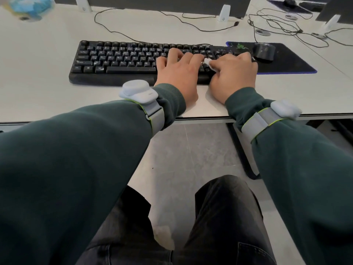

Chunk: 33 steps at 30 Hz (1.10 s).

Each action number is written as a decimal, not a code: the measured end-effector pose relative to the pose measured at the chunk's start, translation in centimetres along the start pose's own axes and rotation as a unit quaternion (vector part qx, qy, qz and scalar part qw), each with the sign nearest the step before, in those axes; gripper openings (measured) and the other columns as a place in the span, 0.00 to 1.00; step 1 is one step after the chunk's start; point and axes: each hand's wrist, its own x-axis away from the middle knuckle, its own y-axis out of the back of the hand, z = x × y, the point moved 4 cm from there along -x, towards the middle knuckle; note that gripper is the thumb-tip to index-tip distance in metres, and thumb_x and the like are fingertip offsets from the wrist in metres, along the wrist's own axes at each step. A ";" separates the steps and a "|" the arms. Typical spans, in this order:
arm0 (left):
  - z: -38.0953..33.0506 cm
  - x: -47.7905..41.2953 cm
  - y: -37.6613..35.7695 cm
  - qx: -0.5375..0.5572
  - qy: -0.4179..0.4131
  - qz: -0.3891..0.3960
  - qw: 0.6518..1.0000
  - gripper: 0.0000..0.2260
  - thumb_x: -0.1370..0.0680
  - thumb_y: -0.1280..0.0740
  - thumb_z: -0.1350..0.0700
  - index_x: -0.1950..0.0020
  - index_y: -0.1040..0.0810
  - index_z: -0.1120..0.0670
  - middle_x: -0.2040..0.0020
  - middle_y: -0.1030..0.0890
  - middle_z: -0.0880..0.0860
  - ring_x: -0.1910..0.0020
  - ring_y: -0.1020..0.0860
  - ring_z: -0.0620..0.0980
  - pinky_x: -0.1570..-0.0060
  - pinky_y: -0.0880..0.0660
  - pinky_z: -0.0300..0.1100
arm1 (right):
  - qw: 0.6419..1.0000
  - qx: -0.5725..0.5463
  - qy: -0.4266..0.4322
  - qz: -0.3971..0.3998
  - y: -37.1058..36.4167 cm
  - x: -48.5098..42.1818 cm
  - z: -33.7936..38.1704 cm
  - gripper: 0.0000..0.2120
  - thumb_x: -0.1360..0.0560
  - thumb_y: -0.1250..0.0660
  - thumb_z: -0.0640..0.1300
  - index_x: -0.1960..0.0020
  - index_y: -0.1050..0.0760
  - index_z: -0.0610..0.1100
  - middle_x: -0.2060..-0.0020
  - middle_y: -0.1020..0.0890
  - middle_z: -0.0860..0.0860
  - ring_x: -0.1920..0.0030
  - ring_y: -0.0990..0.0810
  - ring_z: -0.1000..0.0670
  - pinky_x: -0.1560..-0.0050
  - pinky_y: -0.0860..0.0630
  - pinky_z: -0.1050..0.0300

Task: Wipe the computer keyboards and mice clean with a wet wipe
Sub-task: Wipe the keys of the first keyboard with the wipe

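The keyboard [122, 58] ran left to right. The left hand [177, 73] lay flat and released on its keys. The right hand [235, 73] clutched the wet wipe [209, 63], with the mouse [264, 51] just beside it.

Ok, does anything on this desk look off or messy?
White smears mark several lower-left keys of the keyboard, away from the wet wipe in the right hand. A cable's plug lies loose behind it.

Even bright light, soft shadows, edges warped.
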 end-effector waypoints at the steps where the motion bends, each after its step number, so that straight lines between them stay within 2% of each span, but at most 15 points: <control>1: 0.1 -0.1 0.0 -0.003 0.002 0.000 1.000 0.28 0.27 0.37 0.58 0.26 0.36 0.47 0.32 0.28 0.46 0.32 0.37 0.55 0.38 0.40 0.54 | 1.000 0.013 -0.012 -0.004 0.1 -0.1 -0.1 0.20 0.29 0.42 0.43 0.41 0.21 0.53 0.40 0.21 0.54 0.40 0.32 0.40 0.45 0.37 0.47; 3: 0.0 -0.1 0.0 -0.002 0.002 0.003 1.000 0.28 0.27 0.38 0.58 0.26 0.35 0.48 0.31 0.28 0.46 0.31 0.37 0.55 0.38 0.40 0.54 | 1.000 -0.004 -0.018 0.003 0.1 -0.1 -0.2 0.23 0.32 0.43 0.43 0.41 0.21 0.54 0.38 0.22 0.56 0.38 0.33 0.41 0.44 0.38 0.47; 6: 0.0 -0.1 0.0 0.005 0.003 0.005 1.000 0.28 0.28 0.40 0.58 0.27 0.35 0.48 0.32 0.28 0.46 0.30 0.37 0.54 0.38 0.40 0.54 | 0.997 -0.070 0.011 0.016 -0.2 0.1 0.1 0.31 0.34 0.47 0.46 0.34 0.23 0.56 0.34 0.23 0.58 0.35 0.33 0.43 0.39 0.38 0.47; 10: 0.1 0.0 -0.1 -0.004 0.015 -0.010 1.000 0.26 0.29 0.41 0.56 0.29 0.33 0.50 0.33 0.27 0.47 0.30 0.36 0.55 0.39 0.39 0.53 | 0.997 -0.070 -0.011 0.007 -0.5 0.0 -0.1 0.23 0.28 0.45 0.52 0.36 0.23 0.58 0.35 0.23 0.59 0.31 0.35 0.44 0.35 0.39 0.44; 14: 0.2 -0.1 -0.1 -0.008 0.028 -0.016 0.999 0.24 0.28 0.41 0.55 0.31 0.32 0.50 0.33 0.27 0.48 0.31 0.36 0.55 0.38 0.38 0.54 | 0.998 -0.050 0.023 0.029 -1.2 -0.1 0.4 0.18 0.21 0.47 0.59 0.37 0.24 0.61 0.32 0.25 0.56 0.27 0.39 0.44 0.31 0.44 0.38; 18: 0.2 -0.1 -0.1 -0.013 0.029 -0.019 0.999 0.25 0.28 0.40 0.55 0.30 0.32 0.50 0.33 0.27 0.49 0.30 0.36 0.55 0.37 0.38 0.54 | 0.999 -0.030 -0.023 -0.011 -1.0 -0.2 -0.2 0.19 0.22 0.47 0.58 0.42 0.21 0.55 0.37 0.22 0.56 0.29 0.36 0.45 0.32 0.42 0.38; 22: 0.1 0.0 -0.1 -0.015 0.026 -0.019 0.999 0.25 0.28 0.41 0.55 0.30 0.32 0.51 0.33 0.27 0.49 0.30 0.36 0.56 0.38 0.38 0.54 | 0.999 -0.049 0.009 -0.014 -0.8 -0.1 0.1 0.20 0.22 0.47 0.56 0.42 0.19 0.53 0.40 0.21 0.57 0.33 0.33 0.44 0.36 0.39 0.45; 26: 0.2 0.0 -0.1 -0.022 0.024 -0.013 0.999 0.25 0.28 0.40 0.56 0.30 0.32 0.51 0.33 0.27 0.49 0.30 0.36 0.56 0.37 0.38 0.54 | 0.997 -0.049 -0.034 -0.052 -0.1 0.2 -0.4 0.19 0.24 0.46 0.53 0.44 0.18 0.52 0.44 0.18 0.55 0.37 0.32 0.43 0.40 0.37 0.47; 28: 0.1 -0.1 -0.1 -0.021 0.023 -0.012 0.999 0.25 0.28 0.40 0.56 0.30 0.32 0.51 0.33 0.27 0.49 0.30 0.36 0.55 0.37 0.38 0.54 | 0.998 -0.046 -0.030 -0.042 -0.3 0.1 -0.4 0.16 0.24 0.46 0.51 0.46 0.21 0.51 0.42 0.19 0.55 0.35 0.33 0.42 0.40 0.37 0.46; 31: 0.1 -0.1 -0.1 -0.017 0.024 -0.017 0.999 0.24 0.27 0.41 0.55 0.30 0.31 0.51 0.33 0.27 0.49 0.30 0.37 0.55 0.37 0.39 0.54 | 0.998 -0.049 0.011 0.023 -1.2 -0.2 0.1 0.20 0.23 0.46 0.54 0.35 0.26 0.54 0.32 0.25 0.58 0.28 0.37 0.43 0.34 0.41 0.42; 33: 0.1 -0.1 0.0 -0.018 0.025 -0.019 0.999 0.24 0.27 0.41 0.56 0.30 0.32 0.51 0.33 0.27 0.49 0.30 0.37 0.55 0.37 0.39 0.54 | 0.998 -0.067 0.010 0.012 -1.2 -0.3 0.1 0.20 0.23 0.47 0.55 0.38 0.23 0.54 0.35 0.22 0.58 0.29 0.36 0.45 0.34 0.40 0.43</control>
